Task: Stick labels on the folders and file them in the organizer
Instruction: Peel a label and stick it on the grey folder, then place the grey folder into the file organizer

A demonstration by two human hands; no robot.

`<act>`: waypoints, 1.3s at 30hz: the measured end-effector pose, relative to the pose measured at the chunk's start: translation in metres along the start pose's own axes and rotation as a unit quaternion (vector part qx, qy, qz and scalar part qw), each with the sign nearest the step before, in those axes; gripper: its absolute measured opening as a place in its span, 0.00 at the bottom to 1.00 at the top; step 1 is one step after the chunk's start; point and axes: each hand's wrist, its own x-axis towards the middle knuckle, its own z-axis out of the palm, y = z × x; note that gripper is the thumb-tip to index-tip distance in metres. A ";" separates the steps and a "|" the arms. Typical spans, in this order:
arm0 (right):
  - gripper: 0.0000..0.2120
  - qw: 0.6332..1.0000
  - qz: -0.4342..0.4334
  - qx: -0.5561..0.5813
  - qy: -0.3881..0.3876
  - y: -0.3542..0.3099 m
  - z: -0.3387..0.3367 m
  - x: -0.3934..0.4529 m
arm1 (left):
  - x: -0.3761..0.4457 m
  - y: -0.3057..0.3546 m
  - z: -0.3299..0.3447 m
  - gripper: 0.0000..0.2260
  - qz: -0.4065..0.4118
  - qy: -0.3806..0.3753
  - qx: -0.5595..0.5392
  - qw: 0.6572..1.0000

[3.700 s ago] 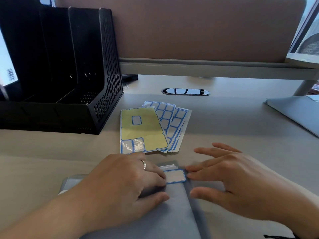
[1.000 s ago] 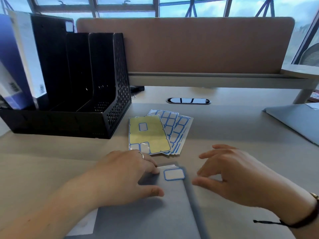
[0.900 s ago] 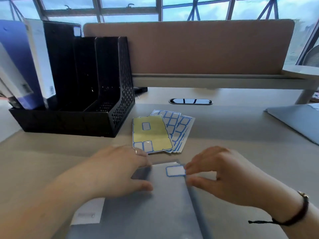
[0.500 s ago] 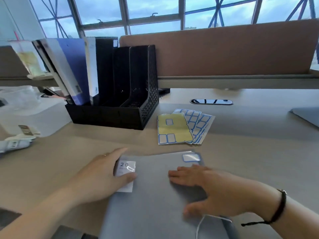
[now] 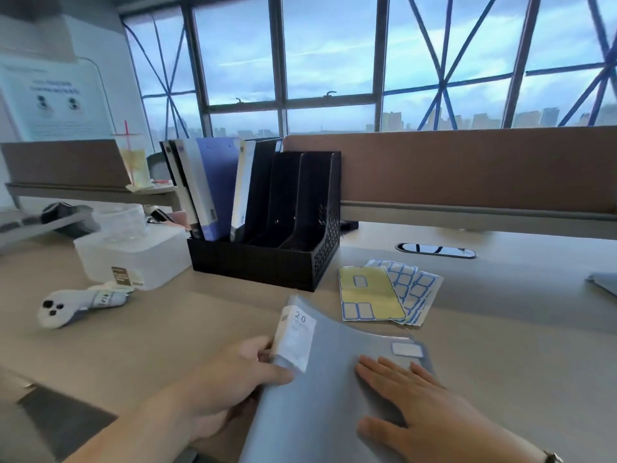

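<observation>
Label seen stuck on grey folder; folder not yet filed, near corner lifted off desk. Left edge gripped by left hand; right hand laid flat on cover. Organizer partly filled, right slots judged free. Label sheets beside it.

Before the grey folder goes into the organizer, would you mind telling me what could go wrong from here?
1. The left hand grips only the lifted spine edge of the grey folder, whose cover is already bowing; it may flop or slip.
2. The label sits at the folder's corner and might peel if it rubs the organizer.
3. The label sheets lie beside the organizer and could be swept aside.
</observation>
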 end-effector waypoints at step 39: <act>0.42 0.957 -0.101 0.096 0.256 -0.185 -0.141 0.371 | 0.166 0.176 -0.217 0.23 0.501 0.446 -0.042 0.740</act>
